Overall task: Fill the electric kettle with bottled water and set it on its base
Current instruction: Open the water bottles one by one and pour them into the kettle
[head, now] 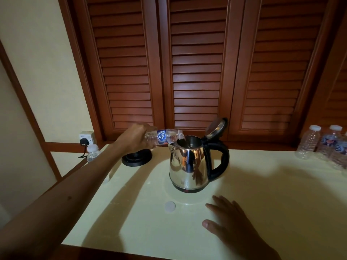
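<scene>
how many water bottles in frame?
5: one in the left hand tipped over the kettle, one by the left table edge, three far right. More may sit beyond the right edge.

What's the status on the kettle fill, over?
Left hand tipping bottle into open kettle. Right hand flat on table, empty. Kettle off base. Path clear.

- kettle [188,164]: shiny silver body, black handle
- base [136,159]: black
- bottle [165,138]: clear, blue label
- table [262,194]: pale cream
- shutters [197,62]: reddish-brown slats
- cap [170,206]: white
</scene>
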